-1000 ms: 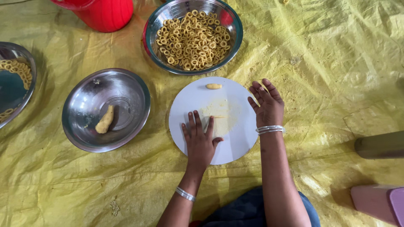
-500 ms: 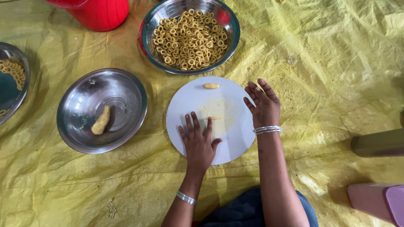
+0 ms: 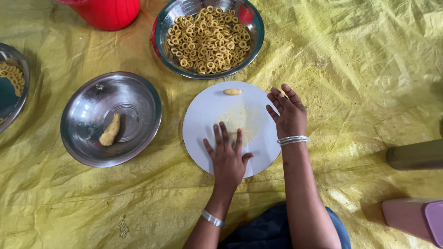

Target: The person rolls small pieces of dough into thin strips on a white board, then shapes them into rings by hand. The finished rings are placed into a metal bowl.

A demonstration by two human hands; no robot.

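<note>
A steel bowl of dough rings (image 3: pixel 208 38) sits beside a red tub (image 3: pixel 110 13). A steel plate (image 3: pixel 83 138) holds one dough lump (image 3: pixel 110 130), all on a yellow sheet (image 3: pixel 360 69).

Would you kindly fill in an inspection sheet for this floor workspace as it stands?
Surface: crumpled yellow plastic sheet, stained in places.
Job's things: white round board with a floury patch; small dough piece near its far edge.
Clutter: steel bowl of dough rings; steel bowl holding one dough lump; steel dish at the left edge with a few rings; red container.
Grippers: left hand flat on the board; right hand open at its right rim; bangles on both wrists.
Cables: nothing seen.
Surroundings: pink object at lower right, partly cut off.
</note>
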